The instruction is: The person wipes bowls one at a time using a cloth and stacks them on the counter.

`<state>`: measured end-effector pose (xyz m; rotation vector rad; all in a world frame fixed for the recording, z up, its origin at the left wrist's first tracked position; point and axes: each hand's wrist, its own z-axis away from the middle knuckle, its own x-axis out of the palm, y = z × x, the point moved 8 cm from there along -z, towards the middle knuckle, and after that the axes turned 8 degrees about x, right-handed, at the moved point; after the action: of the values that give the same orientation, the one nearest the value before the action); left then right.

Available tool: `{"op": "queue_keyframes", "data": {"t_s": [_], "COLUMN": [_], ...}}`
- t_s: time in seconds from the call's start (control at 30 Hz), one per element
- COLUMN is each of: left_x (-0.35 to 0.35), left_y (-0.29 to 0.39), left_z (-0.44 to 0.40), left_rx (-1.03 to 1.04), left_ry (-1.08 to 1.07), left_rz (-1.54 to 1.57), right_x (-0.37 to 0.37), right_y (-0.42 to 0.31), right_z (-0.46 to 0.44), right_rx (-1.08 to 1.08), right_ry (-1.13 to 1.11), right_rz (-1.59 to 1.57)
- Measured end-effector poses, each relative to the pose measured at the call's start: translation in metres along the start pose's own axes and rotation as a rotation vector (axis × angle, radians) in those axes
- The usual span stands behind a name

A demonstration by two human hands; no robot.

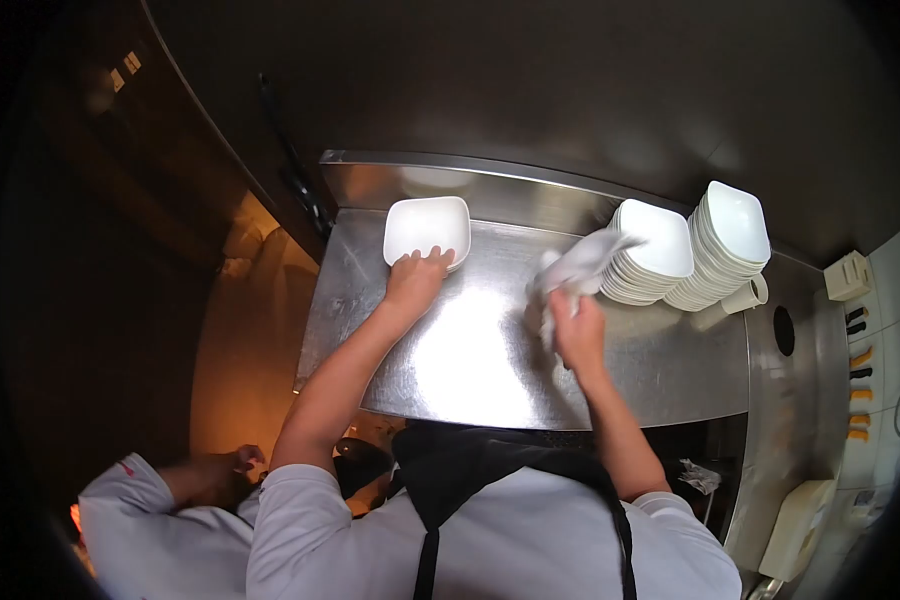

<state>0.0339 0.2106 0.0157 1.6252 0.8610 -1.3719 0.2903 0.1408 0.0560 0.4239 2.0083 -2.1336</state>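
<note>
My left hand [417, 285] is at a square white bowl [427, 225] at the left of the steel counter [460, 350]. Its fingers curl over the bowl's near rim, with the thumb out of sight; the edge of at least one more dish shows beneath. A white cloth [575, 265], blurred by motion, is gripped in my right hand [578, 330] above the middle of the counter. Just right of the cloth stands a stack of square white dishes [655, 240], and a second, similar stack [736, 225] is beside it.
A white cup [745, 294] lies by the right stack. Knives with black and orange handles [860, 372] hang on the tiled wall. A raised steel lip [530, 195] runs along the counter's back. A co-worker's arm [205, 475] shows at lower left.
</note>
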Motion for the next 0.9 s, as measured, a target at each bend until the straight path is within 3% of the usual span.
{"op": "queue_keyframes", "data": {"t_s": [0.1, 0.17, 0.2, 0.3, 0.33, 0.43, 0.57, 0.73, 0.9], "left_x": [0.011, 0.008, -0.001, -0.032, -0.04, -0.066, -0.083, -0.075, -0.056], "left_y": [-0.007, -0.005, 0.001, 0.012, 0.013, 0.024, 0.051, 0.064, 0.096], "left_z": [-0.003, -0.002, 0.002, 0.018, 0.026, 0.04, 0.043, 0.044, 0.012], "left_rx": [-0.015, -0.002, 0.015, -0.002, -0.008, 0.044, 0.149, 0.229, 0.328], "left_ry": [-0.05, 0.03, 0.113, 0.266, 0.32, 0.464, 0.527, 0.486, 0.329], "left_rz": [-0.003, -0.042, -0.079, 0.032, 0.114, 0.285, 0.416, 0.529, 0.692], "right_x": [0.053, 0.112, 0.121, 0.103, 0.088, 0.076, 0.123, 0.096, -0.016], "right_y": [-0.006, 0.032, 0.025, 0.072, 0.072, 0.072, 0.052, 0.058, 0.111], "right_z": [0.046, 0.087, 0.097, 0.061, 0.036, -0.044, -0.111, -0.067, 0.045], "right_rx": [-0.311, -0.573, -0.495, -0.49, -0.301, -0.401, -0.416, -0.256, 0.003], "right_ry": [-0.081, -0.293, -0.42, -0.205, -0.143, 0.12, 0.122, 0.195, 0.373], "right_rz": [0.415, 0.796, 0.754, 0.841, 0.869, 0.781, 0.794, 0.765, 0.88]}}
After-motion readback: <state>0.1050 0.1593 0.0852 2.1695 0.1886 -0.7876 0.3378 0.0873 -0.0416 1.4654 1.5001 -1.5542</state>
